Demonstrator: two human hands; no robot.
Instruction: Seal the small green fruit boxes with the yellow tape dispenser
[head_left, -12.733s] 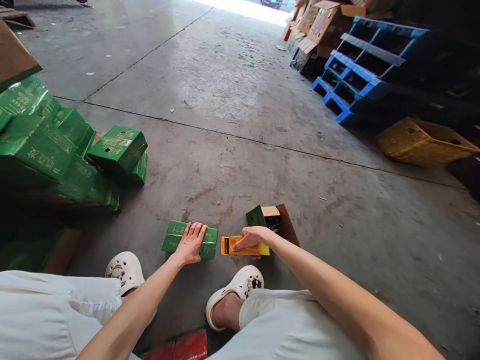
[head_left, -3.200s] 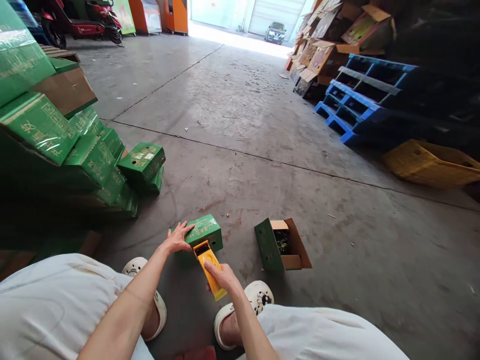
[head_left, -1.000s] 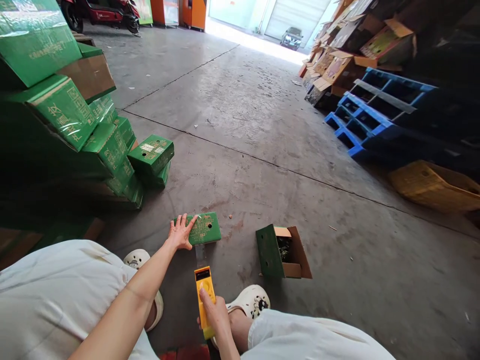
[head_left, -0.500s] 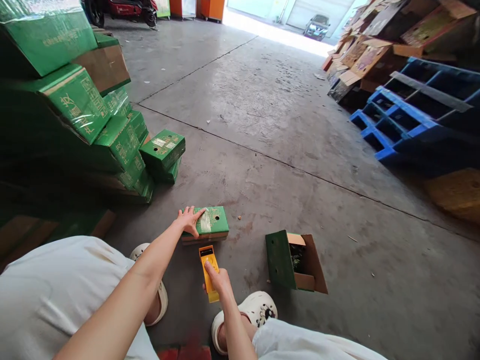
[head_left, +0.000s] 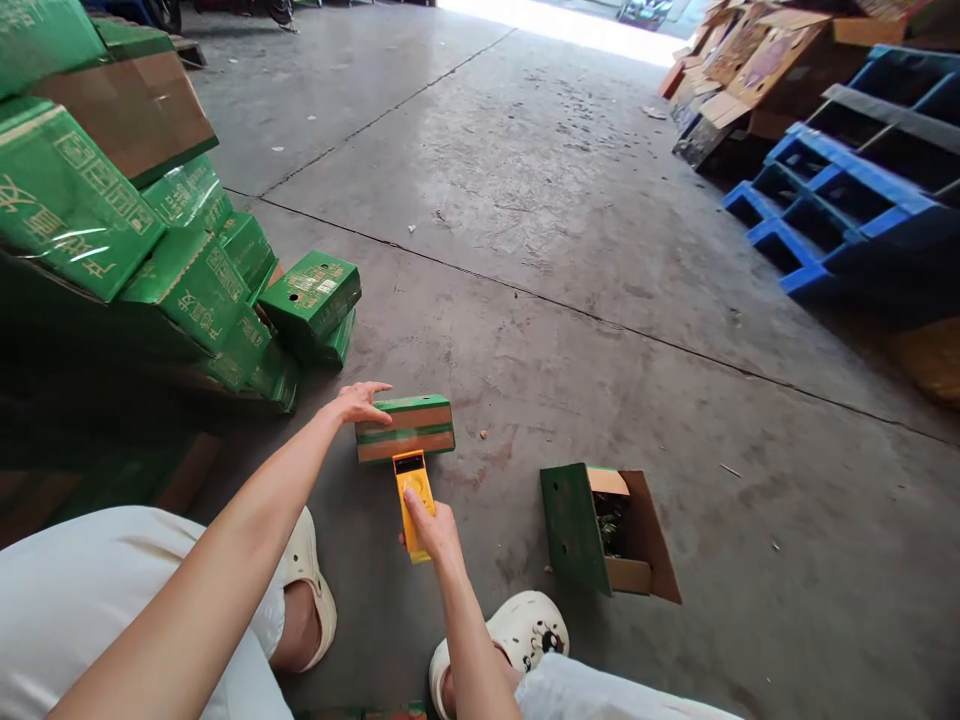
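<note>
A green cardboard box point(head_left: 405, 430) stands on the floor in front of me, tilted so its taped brown-and-green side faces me. My left hand point(head_left: 360, 402) grips its upper left edge, thumb on the near side, fingers reaching over the top. Closed in my right hand point(head_left: 435, 532) is a yellow, box-shaped hand tool point(head_left: 414, 500) with a dark slot at its far end; its exact kind is unclear. The tool's far end is at the box's lower edge; whether they touch I cannot tell.
An open green box point(head_left: 574, 530) with dark contents stands on the right. Stacked green boxes point(head_left: 199, 290) rise on the left, with a smaller pile point(head_left: 315, 295) beside them. Blue pallets point(head_left: 847, 190) and flattened cartons point(head_left: 772, 60) are at the far right. My white clogs point(head_left: 529, 630) flank the work area.
The green box has tipped up from lying flat, so its side now faces me. My left hand has shifted to its edge, and the yellow tool has moved up to the box.
</note>
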